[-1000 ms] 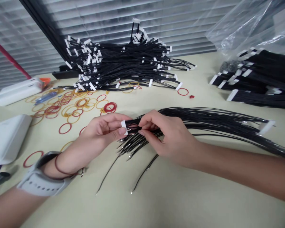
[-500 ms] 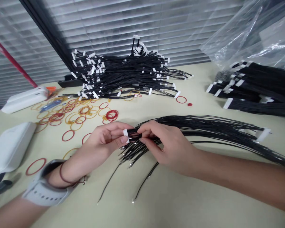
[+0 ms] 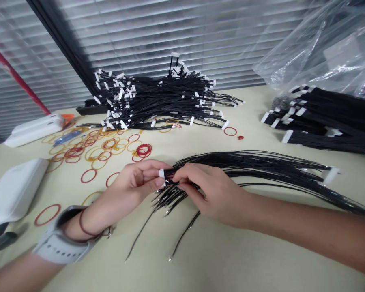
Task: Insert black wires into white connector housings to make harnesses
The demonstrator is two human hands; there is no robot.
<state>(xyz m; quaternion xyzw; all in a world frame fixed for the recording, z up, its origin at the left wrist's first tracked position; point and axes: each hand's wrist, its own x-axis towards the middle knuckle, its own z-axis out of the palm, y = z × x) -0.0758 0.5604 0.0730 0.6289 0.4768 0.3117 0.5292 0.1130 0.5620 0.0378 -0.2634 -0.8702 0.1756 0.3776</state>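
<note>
Black wire bundle (image 3: 261, 166) pinched at its white connector (image 3: 162, 177) by left hand (image 3: 134, 184); right hand (image 3: 213, 190) grips adjacent strands, steadying them.

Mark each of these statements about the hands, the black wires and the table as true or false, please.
1. Both hands pinch one white connector on the black wires. True.
2. The left hand wears a glove. False: it is bare, with a grey watch on the wrist.
3. Rubber bands lie on the table left of the hands. True.
4. The right hand holds scissors. False: it grips the wires only.
</note>
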